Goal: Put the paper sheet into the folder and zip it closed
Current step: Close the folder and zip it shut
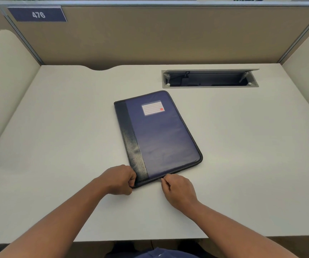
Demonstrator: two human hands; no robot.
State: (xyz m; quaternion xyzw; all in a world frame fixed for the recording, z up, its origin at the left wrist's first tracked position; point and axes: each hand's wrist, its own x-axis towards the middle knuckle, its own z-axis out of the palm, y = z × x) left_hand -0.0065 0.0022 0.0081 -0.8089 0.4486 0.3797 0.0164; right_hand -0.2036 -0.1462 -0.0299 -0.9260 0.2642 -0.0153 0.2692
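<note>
A dark blue zip folder (161,135) with a black spine strip and a white label lies flat and closed on the white desk (66,127), tilted slightly. My left hand (118,180) grips its near left corner by the spine. My right hand (178,190) pinches the zipper on the near edge, just right of the black strip. No paper sheet is visible.
An open cable tray slot (209,79) is set into the desk at the back right. A beige partition (150,34) with a "476" sign (37,14) closes off the back. White side panels stand left and right.
</note>
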